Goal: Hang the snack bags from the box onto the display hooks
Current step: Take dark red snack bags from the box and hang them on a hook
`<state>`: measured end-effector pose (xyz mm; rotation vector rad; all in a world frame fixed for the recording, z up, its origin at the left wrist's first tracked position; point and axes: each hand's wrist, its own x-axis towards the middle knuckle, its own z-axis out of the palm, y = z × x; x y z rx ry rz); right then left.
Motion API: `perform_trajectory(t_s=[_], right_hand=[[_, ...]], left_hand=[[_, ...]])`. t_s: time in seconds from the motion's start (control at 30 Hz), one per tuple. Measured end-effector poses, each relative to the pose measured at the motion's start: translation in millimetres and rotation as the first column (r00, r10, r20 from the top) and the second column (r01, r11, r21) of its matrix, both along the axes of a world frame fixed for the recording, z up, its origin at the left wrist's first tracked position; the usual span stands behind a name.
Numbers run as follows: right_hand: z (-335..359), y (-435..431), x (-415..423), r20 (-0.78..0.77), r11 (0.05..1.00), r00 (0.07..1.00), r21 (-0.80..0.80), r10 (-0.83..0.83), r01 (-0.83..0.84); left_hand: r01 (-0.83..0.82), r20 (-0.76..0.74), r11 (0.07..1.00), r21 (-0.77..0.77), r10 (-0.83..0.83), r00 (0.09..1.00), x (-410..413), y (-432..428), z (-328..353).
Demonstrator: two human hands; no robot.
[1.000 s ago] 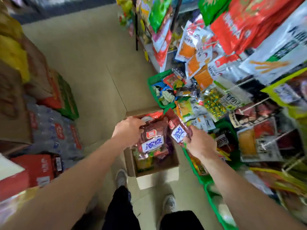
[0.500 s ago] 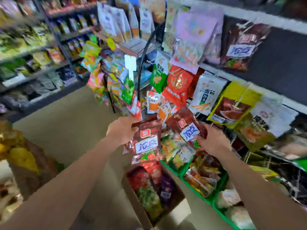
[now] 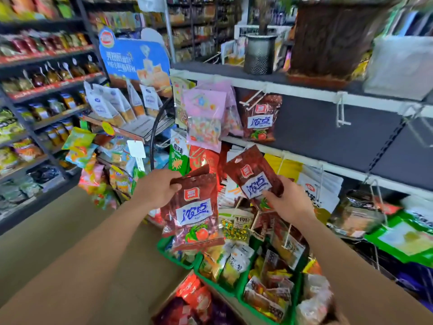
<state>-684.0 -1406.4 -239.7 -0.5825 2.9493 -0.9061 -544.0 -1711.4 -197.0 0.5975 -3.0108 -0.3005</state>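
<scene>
Below one hung bag (image 3: 261,118): two hands (image 3: 155,188), bags (image 3: 196,207)

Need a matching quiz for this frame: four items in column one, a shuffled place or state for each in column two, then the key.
Column 1
1. left hand
2. right hand
3. mesh cup
4. cardboard box

Column 2
A. stands on top of the shelf
B. holds one tilted dark red snack bag
C. at the bottom edge of the view, packets inside
D. grips a stack of dark red snack bags by the top

Pairs: 1-D, 2-B, 3-A, 4-C
</scene>
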Motion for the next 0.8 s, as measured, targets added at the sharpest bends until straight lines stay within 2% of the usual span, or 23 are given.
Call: perform_trajectory(t_s=[0.27,0.43,0.8], right_hand=[[30.5,-15.6,-43.7,-0.058,0.987,0.997,-0.16,-0.04,0.03],[48.5,-44.0,-63.8,-0.032,0.962,0.994,-0.259,-0.101,0.089],[57.6,-71.7,-85.4,-0.001,0.931,0.979,-0.307,-0.206,0.195]], left_hand=[[0.065,-0.059,0.997,-0.033,-0.067,0.996,-37.0,-10.7,17.1],[0.111,-0.086,0.994,-0.017,-0.112,0.99,-54.7,-38.8,24.3],[0.231,-0.15,0.972,-0.04,-0.234,0.961,-92.1,-75.3,40.2]])
